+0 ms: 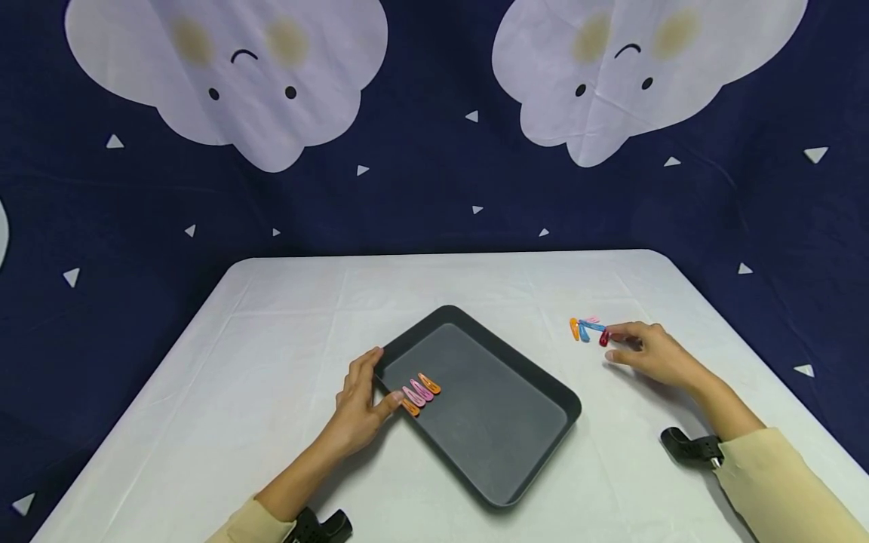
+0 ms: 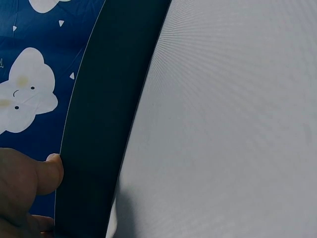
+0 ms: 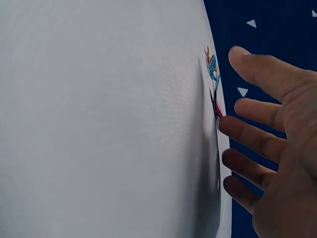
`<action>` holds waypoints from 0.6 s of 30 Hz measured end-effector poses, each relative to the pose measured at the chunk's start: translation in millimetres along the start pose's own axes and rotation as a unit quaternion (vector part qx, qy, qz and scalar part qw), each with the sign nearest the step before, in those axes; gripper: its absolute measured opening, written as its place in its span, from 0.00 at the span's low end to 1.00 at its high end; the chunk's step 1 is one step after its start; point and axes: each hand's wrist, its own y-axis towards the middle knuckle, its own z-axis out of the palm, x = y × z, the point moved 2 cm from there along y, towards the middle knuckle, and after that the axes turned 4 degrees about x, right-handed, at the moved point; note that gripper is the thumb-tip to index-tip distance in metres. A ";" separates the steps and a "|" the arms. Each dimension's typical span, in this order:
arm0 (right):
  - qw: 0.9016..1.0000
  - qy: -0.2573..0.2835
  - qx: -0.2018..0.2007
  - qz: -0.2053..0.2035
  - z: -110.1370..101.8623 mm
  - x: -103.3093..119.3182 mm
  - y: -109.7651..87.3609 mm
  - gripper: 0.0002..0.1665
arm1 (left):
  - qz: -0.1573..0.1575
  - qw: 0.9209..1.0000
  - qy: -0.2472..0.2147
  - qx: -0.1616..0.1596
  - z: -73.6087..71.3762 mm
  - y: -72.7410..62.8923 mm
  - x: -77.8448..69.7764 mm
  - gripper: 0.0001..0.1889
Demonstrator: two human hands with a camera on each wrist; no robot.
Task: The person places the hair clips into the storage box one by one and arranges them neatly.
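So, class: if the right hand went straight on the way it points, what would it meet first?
Likely the red clip, just ahead of the right hand; they may already touch. Blue clips lie just beyond.

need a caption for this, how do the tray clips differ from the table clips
The tray clips lie side by side in a tidy row; the table clips form a loose cluster at mixed angles. The tray clips are only pink and orange, while the table clips also include blue and red. Both groups have orange and pink, and look similar in shape.
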 end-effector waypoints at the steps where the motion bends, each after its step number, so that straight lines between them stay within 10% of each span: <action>1: 1.000 -0.002 -0.004 0.003 -0.4 0.3 0.2 0.29 | 0.000 1.000 0.000 0.000 0.1 0.0 0.0 0.37; 18: 0.996 -0.050 -0.043 0.057 2.9 -4.1 13.1 0.33 | 0.011 1.000 0.009 -0.004 0.2 -0.5 0.3 0.37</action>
